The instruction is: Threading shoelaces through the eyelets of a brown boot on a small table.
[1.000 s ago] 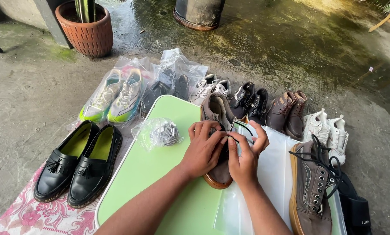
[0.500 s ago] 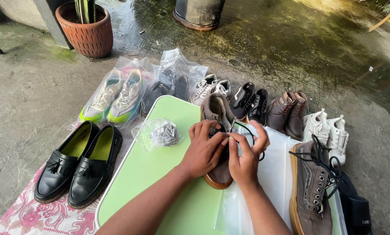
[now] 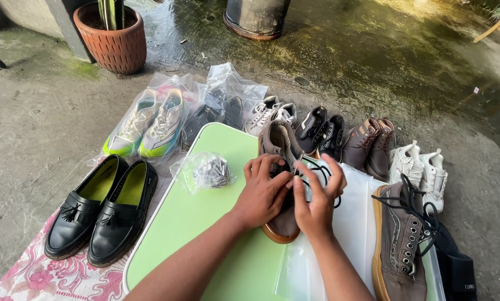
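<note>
Wet concrete floor (image 3: 372, 61) across the whole upper half of the frame, dark and shiny toward the top. Green table (image 3: 205, 223) filling the lower centre, tilted a little toward the upper right, serving as the work surface. Patterned cloth (image 3: 32, 278) in the lower left corner, keeping the polished pair off the ground. Clay pot (image 3: 111, 42) at upper left, well apart from everything.

Along the table's far edge, a row of pairs lined up toes outward, laid out for view: bright running shoes in a clear bag (image 3: 146, 125), white sneakers (image 3: 269, 114), black sneakers (image 3: 322, 131), brown boots (image 3: 370, 147), white trainers (image 3: 420, 170) at the right. Black loafers (image 3: 102, 209) side by side on the cloth, lower left.

Centre of the frame: brown shoe (image 3: 280, 161) lying on the table, heel toward the bottom, toe pointing up the frame, so the eyelets face the camera. Its mate (image 3: 400, 239) at lower right, black laces loose and spilling, resting on clear plastic sheet (image 3: 350, 223).

Left hand (image 3: 261, 192) lying over the shoe's middle, fingers curled together, steadying it. Right hand (image 3: 317, 195) just beside, touching the left, thumb and forefinger pinched on the black lace (image 3: 319, 167), other fingers spread upward, out of the way. Lace looping between both hands, right over the eyelets.

Smallest: crumpled clear bag (image 3: 205, 171) left of the hands, something grey inside, too bunched to tell.
</note>
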